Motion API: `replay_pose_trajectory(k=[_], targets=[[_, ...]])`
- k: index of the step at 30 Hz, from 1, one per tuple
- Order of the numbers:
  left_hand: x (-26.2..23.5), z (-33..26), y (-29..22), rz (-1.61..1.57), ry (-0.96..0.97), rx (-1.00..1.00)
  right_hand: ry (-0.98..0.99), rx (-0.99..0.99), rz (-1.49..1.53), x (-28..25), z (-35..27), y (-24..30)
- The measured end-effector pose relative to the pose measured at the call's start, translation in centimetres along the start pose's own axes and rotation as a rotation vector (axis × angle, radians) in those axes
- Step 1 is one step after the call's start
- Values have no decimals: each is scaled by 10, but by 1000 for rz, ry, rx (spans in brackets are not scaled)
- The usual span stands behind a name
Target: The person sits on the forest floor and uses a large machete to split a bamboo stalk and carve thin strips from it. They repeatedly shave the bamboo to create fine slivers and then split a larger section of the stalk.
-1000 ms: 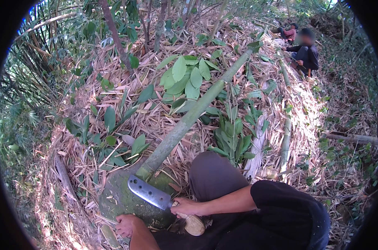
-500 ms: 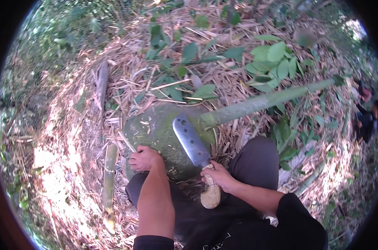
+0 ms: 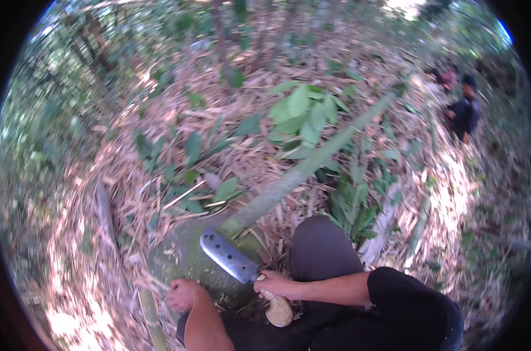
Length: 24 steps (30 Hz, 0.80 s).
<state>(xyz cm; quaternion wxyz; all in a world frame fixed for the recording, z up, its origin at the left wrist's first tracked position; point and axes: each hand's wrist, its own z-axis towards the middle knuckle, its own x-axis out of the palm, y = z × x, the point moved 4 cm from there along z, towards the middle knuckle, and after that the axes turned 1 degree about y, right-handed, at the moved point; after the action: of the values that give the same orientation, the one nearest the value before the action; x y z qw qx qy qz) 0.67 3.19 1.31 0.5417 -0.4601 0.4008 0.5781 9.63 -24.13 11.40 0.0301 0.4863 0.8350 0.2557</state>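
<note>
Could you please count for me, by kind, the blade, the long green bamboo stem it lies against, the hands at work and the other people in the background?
Broad metal blade with a pale handle: 1
Long green bamboo stem on the leaf litter: 1
Worker's hands: 2, the left hand and the right hand, which grips the handle
Other people: 1 clearly, a person in dark clothes; a blurred shape beside could be another
Total: 5

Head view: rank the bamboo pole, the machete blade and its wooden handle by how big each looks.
1. bamboo pole, by far the longest.
2. machete blade.
3. wooden handle, partly hidden by the right hand. Blade and handle lie nearer the camera, so they look enlarged.
</note>
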Motion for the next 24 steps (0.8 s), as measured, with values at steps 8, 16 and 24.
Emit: replay_pose_trajectory(k=[8,16,24], targets=[[-5,5,-9,-48,89,224,-11,-6,-83,8,-5,9],[-21,2,-14,-105,67,226,-28,-25,-45,8,-9,12],[-33,-1,-20,-121,57,230,16,-64,-17,6,-2,4]])
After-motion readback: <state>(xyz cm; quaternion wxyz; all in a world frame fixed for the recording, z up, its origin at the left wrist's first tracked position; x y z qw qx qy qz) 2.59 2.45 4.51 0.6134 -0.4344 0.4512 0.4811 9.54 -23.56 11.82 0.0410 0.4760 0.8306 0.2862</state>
